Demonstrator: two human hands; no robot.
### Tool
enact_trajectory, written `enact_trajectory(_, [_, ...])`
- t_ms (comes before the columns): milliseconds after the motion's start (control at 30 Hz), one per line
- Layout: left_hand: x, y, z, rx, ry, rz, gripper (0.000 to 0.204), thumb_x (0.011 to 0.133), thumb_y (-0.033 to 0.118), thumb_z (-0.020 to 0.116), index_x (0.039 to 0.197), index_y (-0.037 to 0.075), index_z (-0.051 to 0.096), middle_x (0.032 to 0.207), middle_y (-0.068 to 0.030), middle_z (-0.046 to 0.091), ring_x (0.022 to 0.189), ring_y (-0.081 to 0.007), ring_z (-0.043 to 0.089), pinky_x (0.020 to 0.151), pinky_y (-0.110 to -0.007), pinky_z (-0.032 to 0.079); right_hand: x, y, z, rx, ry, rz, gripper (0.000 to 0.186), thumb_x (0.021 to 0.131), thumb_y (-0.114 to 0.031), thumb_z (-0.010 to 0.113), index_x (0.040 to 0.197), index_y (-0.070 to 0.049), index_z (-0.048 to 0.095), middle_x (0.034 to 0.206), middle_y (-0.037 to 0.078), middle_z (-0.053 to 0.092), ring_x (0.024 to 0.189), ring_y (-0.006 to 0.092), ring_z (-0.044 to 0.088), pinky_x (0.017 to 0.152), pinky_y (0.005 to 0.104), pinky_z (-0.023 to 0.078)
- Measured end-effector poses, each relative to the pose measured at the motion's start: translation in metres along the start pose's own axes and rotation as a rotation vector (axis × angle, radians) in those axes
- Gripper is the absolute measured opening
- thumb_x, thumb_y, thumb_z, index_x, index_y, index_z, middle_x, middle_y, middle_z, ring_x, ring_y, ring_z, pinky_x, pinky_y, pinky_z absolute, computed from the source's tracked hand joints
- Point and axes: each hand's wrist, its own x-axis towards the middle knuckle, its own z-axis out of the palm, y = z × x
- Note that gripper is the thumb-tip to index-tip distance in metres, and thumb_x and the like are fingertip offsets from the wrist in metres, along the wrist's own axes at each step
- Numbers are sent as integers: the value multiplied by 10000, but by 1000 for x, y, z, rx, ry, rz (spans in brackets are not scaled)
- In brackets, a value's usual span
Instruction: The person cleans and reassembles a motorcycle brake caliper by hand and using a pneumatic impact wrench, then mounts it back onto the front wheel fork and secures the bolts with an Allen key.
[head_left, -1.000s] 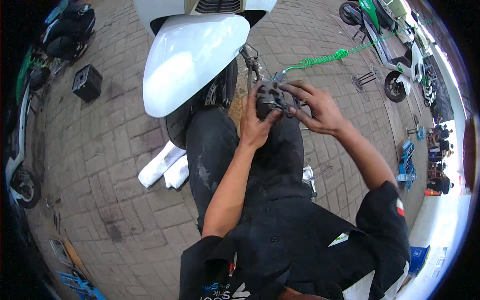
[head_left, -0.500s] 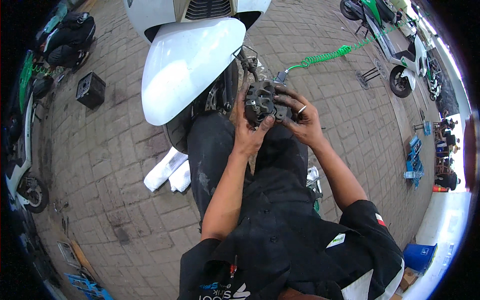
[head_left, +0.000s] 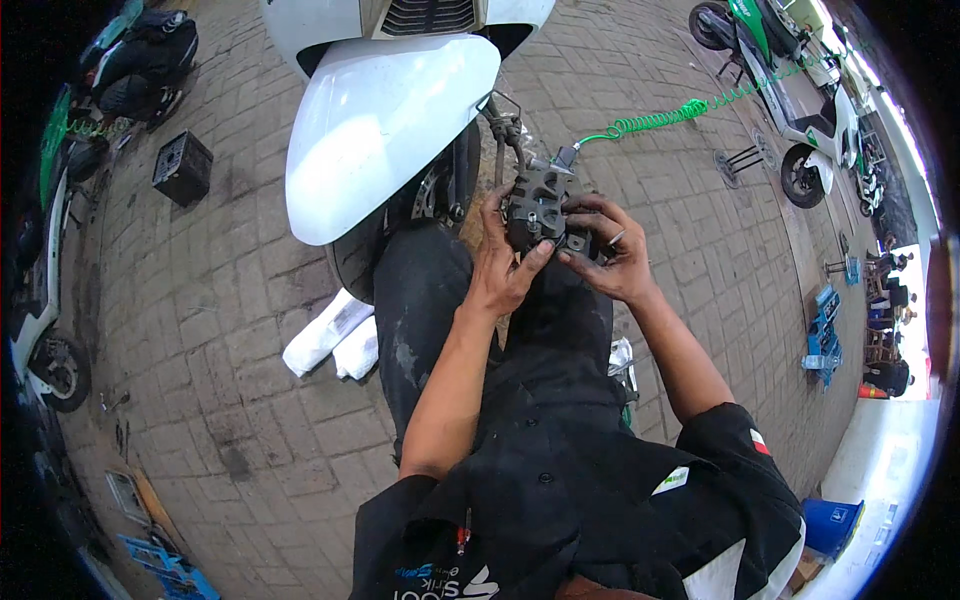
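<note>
A dark, grimy brake caliper (head_left: 541, 205) is held over my knees, beside the front wheel of a white scooter. My left hand (head_left: 503, 262) grips its left side, the thumb pressed on its lower edge. From the right, my right hand (head_left: 612, 250) closes on it with curled, blackened fingers and wears a ring. A hose runs from behind the caliper up toward the scooter. The scooter's white front fender (head_left: 390, 130) stands just left of my hands. Part of the caliper is hidden by my fingers.
A green coiled air hose (head_left: 660, 118) with a fitting lies beyond the caliper. White wrapped bundles (head_left: 330, 335) rest by my left leg. A black crate-like box (head_left: 183, 168) stands far left. Blue tool trays (head_left: 824, 335) and parked scooters (head_left: 790, 110) are on the right.
Both hands have shifted slightly right with the caliper, which is now turned so more of its ribbed face shows. My right fingers have changed position on it.
</note>
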Motion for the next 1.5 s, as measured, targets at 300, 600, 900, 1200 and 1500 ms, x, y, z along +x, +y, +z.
enact_trajectory(300, [0,-2,-2,94,2,64,874,893,421,657,1498,85,122,1368,-267,461,1266,-362,491,1080,-437,366,41,-31,-31,-179,-297,-120,449,767,-194,805,1203,-173,698,1220,107,641,967,297,696,786,380,570])
enact_trajectory(600, [1,5,-1,-4,47,58,864,887,405,690,1494,100,156,1331,-232,508,1210,-354,548,1043,-431,407,56,-40,-31,-348,-469,-161,798,655,-229,884,1380,-200,551,1312,123,587,971,314,694,737,379,582])
enact_trajectory(900, [2,2,-2,104,72,96,875,869,435,717,1478,108,180,1376,-250,452,1231,-372,539,1039,-452,416,40,-24,-14,-415,-401,-238,955,584,-137,850,1441,-162,430,1517,62,434,874,336,686,703,419,582])
enact_trajectory(1200, [2,8,3,-79,80,34,880,885,478,705,1482,109,174,1368,-196,441,1264,-309,485,1076,-432,390,47,-22,-12,-438,-365,-345,921,600,-159,839,1433,-135,449,1473,62,501,775,296,683,642,390,562])
enact_trajectory(1500, [2,22,3,28,112,137,896,798,280,811,1460,72,243,1372,-176,446,1296,-285,467,1082,-417,403,50,-26,-10,-442,-375,-358,927,577,-132,836,1427,-136,466,1450,59,527,761,287,681,638,377,557])
